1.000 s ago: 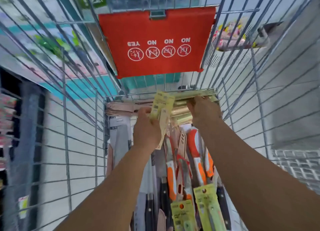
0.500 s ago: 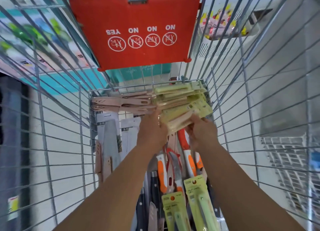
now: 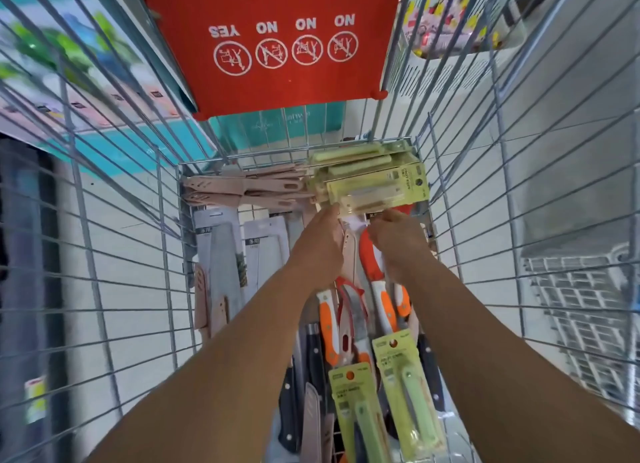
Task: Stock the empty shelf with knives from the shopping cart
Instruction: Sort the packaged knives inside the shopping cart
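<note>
Both my arms reach down into the wire shopping cart (image 3: 166, 254). A stack of green packaged knives (image 3: 372, 182) lies at the cart's far end. My left hand (image 3: 320, 244) grips the stack's near left edge. My right hand (image 3: 398, 237) pinches its near edge from below on the right. Pink knives (image 3: 242, 188) lie fanned to the left of the stack. Orange-handled knives (image 3: 367, 310) lie under my wrists. Two green carded knives (image 3: 388, 393) lie nearest me. White-carded wide blades (image 3: 228, 258) lean at the left. The shelf is not in view.
The red child-seat flap (image 3: 277, 46) with warning icons hangs over the cart's far end. Dark-handled knives (image 3: 301, 376) lie at the cart's bottom near me. A grey plastic crate (image 3: 581, 310) stands outside the cart on the right. Wire walls close in on both sides.
My hands have drawn back toward me from the far end and now hold the green stack's near edge. The stack lies flatter and squarer. The view has tilted down.
</note>
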`<move>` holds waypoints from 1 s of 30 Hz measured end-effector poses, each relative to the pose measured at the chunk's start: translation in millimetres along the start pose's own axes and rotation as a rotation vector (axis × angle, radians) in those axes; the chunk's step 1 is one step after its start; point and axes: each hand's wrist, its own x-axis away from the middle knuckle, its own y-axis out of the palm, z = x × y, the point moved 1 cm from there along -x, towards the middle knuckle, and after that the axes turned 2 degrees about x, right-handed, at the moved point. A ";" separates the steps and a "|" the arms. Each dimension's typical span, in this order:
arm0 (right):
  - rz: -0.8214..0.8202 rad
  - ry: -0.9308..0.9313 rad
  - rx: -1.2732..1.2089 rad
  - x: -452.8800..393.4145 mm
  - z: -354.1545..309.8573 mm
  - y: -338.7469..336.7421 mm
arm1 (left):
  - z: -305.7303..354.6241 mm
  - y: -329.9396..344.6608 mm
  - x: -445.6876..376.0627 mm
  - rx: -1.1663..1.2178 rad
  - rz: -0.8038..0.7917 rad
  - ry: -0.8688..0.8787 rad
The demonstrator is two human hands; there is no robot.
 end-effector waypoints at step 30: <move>-0.088 -0.221 0.710 63.3 68.9 48.4 | -57.8 18.5 108.0 -0.550 0.188 -0.041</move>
